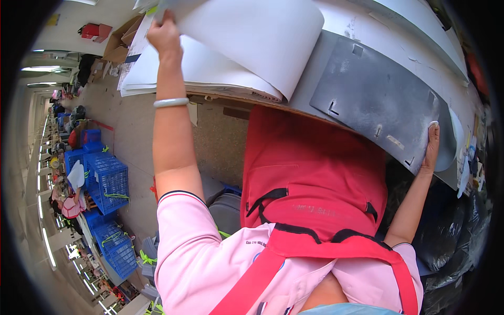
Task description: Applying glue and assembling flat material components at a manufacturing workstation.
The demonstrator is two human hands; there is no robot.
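My left hand [165, 35] is closed on the edge of a large white sheet [247, 37], raised and curled back over a stack of white sheets [205, 68] on the table. A pale bangle circles my left wrist. To the right lies a flat dark-grey template panel [378, 94] with small cut-out slots and whitish smudges. My right hand [432, 147] grips the right edge of this panel, its fingers pointing up along the rim. Something small and white shows at those fingertips, too small to name. The panel's near corner juts past the table edge.
A red apron [315, 173] hangs between me and the table edge. Blue plastic crates [107, 181] stand on the floor at left, with another person [72, 205] near them. A cardboard box [123, 39] sits beyond the stack. Dark plastic bags [446, 231] lie at lower right.
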